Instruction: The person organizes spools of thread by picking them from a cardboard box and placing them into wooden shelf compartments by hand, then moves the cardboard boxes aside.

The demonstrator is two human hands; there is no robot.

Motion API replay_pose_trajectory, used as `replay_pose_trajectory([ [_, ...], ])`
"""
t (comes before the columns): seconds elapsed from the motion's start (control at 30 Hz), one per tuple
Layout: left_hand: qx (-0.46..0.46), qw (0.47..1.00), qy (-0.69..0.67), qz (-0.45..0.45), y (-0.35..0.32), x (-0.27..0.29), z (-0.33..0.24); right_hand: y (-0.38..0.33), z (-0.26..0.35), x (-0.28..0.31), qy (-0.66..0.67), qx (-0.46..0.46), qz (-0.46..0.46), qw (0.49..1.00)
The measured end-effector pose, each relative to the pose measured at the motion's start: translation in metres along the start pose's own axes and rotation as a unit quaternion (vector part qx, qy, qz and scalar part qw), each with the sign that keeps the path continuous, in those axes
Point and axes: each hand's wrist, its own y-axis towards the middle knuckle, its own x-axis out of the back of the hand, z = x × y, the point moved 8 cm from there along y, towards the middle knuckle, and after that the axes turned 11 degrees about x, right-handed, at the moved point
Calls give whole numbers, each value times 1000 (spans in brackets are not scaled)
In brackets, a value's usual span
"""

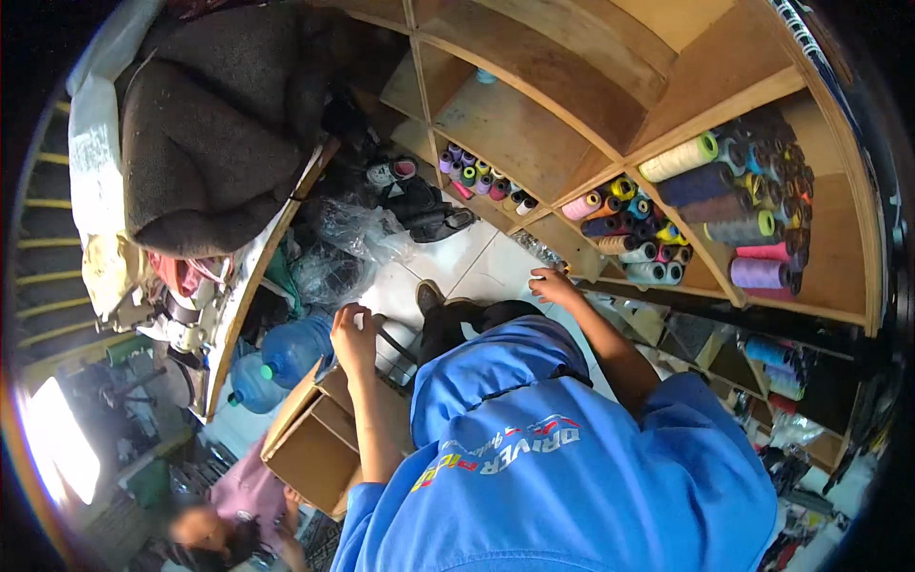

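My left hand (355, 334) is raised above the cardboard box (315, 443), its fingers loosely bent with a gap between them, and nothing shows in it. To the right, my right hand (555, 287) hangs over the white tiled floor (481, 262), below the shelf unit. Its fingers are apart and hold nothing. Closest to that hand are the shelf's lower compartments, where thread cones (640, 234) in many colours lie on their sides. I stand in a blue jacket (572, 477), with one shoe (429, 294) showing on the tiles.
More thread cones (753, 205) fill a right-hand compartment of the wooden shelf (534, 124). Blue water jugs (295, 353), clear plastic bags (357, 238) and shoes (443, 224) lie on the left. A dark cloth (205, 143) covers a table's end. Another person (243, 500) is at lower left.
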Motion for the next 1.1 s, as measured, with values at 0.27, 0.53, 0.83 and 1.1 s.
replay_pose_trajectory([
  [0.27, -64, 994, 2, 90, 52, -4, 14, -2, 1, -29, -80, -24, -80, 993],
  [0.53, -152, 971, 45, 177, 85, -29, 15, -21, 4, -55, -95, 8, -123, 988],
  [0.83, -224, 928, 65, 292, 85, -73, -39, -109, -75, -64, -52, -88, -200, 974],
  [1.1, -331, 873, 101, 342, 51, -124, -83, -212, -202, -93, -75, -78, -330, 938],
])
